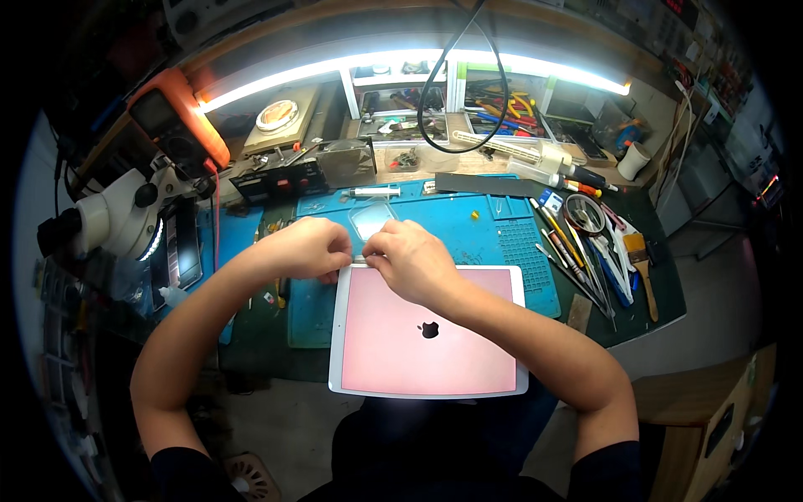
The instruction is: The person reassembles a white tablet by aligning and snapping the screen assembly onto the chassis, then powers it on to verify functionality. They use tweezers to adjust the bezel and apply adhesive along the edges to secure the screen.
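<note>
A white tablet (393, 351) with a pink screen and a dark logo lies at the front edge of the blue work mat (527, 289). Above its top left corner, my left hand (319, 249) has curled, closed fingers; what they hold is too small to make out. My right hand (411, 259) is closed in a pinch beside it at the tablet's top edge, on something hidden by the fingers. Just beyond both hands lie a clear sheet or pouch (370, 219) and a syringe (372, 192).
A white microscope (121, 213) and an orange multimeter (180, 121) stand at left. A metal-and-black fixture (297, 180) sits behind the mat. Pens, tweezers and a brush (637, 263) crowd the right. A black cable loop (464, 151) hangs above, below a lit strip lamp.
</note>
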`<state>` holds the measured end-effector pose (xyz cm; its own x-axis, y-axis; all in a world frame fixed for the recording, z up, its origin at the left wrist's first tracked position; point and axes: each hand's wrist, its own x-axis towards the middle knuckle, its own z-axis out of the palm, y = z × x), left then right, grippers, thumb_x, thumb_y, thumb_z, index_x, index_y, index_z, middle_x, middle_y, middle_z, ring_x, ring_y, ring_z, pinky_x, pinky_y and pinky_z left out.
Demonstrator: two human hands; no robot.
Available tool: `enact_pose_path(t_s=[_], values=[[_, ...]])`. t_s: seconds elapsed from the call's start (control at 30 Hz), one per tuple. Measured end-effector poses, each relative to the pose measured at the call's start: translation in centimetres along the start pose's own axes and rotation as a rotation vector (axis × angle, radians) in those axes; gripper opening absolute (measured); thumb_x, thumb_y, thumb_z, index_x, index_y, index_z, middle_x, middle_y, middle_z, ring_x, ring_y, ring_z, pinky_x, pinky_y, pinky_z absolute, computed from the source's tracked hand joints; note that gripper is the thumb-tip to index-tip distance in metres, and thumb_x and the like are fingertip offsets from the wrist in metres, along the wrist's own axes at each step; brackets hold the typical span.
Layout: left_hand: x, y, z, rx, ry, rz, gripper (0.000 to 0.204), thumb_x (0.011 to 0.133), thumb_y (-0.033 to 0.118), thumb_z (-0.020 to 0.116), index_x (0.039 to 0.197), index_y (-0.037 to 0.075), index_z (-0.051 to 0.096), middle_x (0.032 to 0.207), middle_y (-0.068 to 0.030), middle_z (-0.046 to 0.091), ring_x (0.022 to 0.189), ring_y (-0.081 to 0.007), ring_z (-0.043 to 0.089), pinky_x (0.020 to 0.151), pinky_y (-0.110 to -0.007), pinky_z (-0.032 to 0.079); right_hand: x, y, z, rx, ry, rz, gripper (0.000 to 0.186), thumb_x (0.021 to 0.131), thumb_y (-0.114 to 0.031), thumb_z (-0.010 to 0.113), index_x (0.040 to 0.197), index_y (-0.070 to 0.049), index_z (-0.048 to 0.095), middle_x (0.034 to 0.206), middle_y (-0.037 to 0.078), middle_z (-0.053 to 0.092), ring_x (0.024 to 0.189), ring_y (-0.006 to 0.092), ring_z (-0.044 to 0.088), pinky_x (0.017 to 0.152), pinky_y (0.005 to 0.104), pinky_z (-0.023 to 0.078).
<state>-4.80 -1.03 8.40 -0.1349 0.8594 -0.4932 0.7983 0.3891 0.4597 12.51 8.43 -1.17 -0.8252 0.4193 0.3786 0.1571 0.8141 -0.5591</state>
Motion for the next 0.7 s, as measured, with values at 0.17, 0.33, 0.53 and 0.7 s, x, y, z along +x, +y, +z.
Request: enact_pose_path(t_s=[0.17, 0.33, 0.53, 0.7], values=[[0.2, 0.3, -0.6, 0.107, -0.095, 0.021, 0.019, 0.095, 0.013, 0.063, 0.104, -0.002, 0.07, 0.083, -0.0102, 0.076, 0.077, -0.0178, 0.077, 0.073, -0.031, 0.06, -0.1, 0.1, 0.3, 0.04, 0.034, 0.013, 0.008, 0.089, -0.013, 0.073, 0.094, -0.009, 0.076, 0.097, 0.01, 0.069, 0.095, 0.0323, 0.065, 0.086, 0.0424, 0.053], [-0.1, 0.0, 0.1, -0.004, 0.016, 0.002, 0.017, 0.094, 0.009, 0.063, 0.103, -0.003, 0.07, 0.087, -0.0116, 0.076, 0.08, -0.0184, 0.078, 0.075, -0.031, 0.062, -0.1, -0.3, 0.2, 0.054, 0.037, 0.039, 0.009, 0.089, -0.013, 0.072, 0.095, -0.007, 0.076, 0.097, 0.011, 0.07, 0.097, 0.0328, 0.065, 0.088, 0.0426, 0.052], [-0.4, 0.0, 0.3, -0.048, 0.043, 0.028, 0.016, 0.094, 0.007, 0.065, 0.103, -0.005, 0.071, 0.091, -0.0132, 0.076, 0.081, -0.0182, 0.078, 0.075, -0.03, 0.063, 0.4, -0.3, -0.2, 0.075, -0.039, 0.143, 0.012, 0.089, -0.014, 0.073, 0.097, -0.007, 0.077, 0.1, 0.012, 0.071, 0.099, 0.032, 0.067, 0.088, 0.0421, 0.053], [-0.7, -0.1, 0.4, -0.029, 0.056, 0.038, 0.016, 0.094, 0.008, 0.066, 0.102, -0.004, 0.071, 0.09, -0.0126, 0.076, 0.081, -0.0178, 0.078, 0.075, -0.03, 0.063, 0.7, -0.6, -0.6, 0.164, -0.08, 0.216, 0.014, 0.089, -0.014, 0.073, 0.1, -0.006, 0.077, 0.1, 0.013, 0.075, 0.095, 0.03, 0.071, 0.084, 0.04, 0.056]])
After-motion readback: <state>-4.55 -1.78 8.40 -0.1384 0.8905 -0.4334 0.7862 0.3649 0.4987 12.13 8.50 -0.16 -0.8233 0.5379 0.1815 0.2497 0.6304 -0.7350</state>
